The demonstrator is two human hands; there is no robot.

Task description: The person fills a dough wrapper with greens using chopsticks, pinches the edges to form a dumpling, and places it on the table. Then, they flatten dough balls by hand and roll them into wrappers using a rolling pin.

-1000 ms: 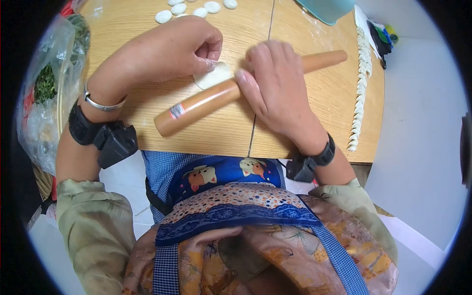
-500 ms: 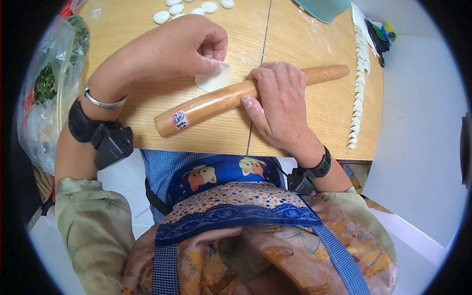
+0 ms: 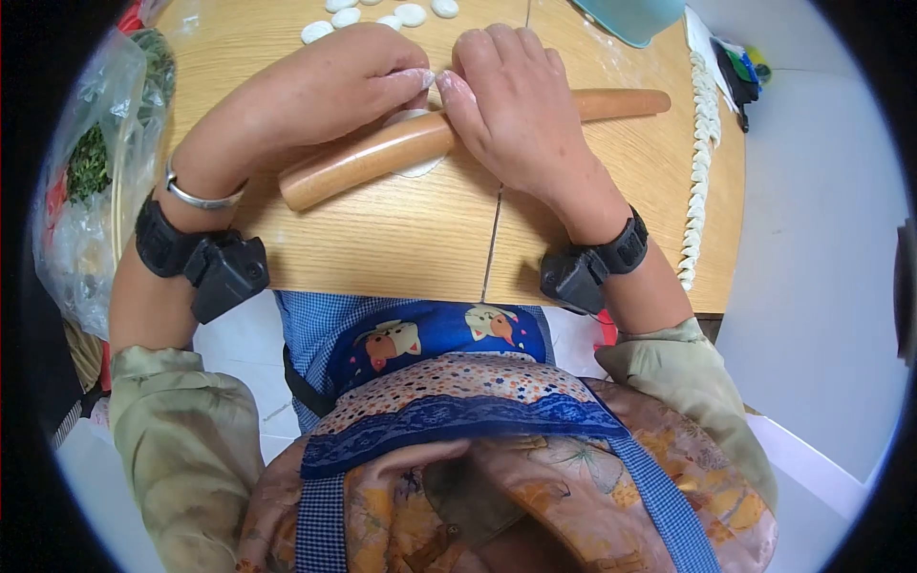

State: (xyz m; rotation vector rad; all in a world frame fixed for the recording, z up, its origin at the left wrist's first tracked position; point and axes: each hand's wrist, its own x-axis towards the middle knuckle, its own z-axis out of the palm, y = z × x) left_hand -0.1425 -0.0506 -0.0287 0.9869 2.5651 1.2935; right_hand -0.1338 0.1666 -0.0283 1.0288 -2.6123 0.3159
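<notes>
One wooden counter (image 3: 382,239), pale and grained, is split by a single seam. On it lies one long smooth rolling pin (image 3: 368,160) — its label cannot be seen. The right hand (image 3: 511,100) lies flat and open on the pin's middle, palm pressing down. The left hand (image 3: 334,81), fingers curled, pinches one thin round dough wrapper (image 3: 420,168) lying under the pin. Beyond the pin sit at least five small floury dough discs (image 3: 413,13); right of it — one long row of pleated dumplings (image 3: 699,172).
</notes>
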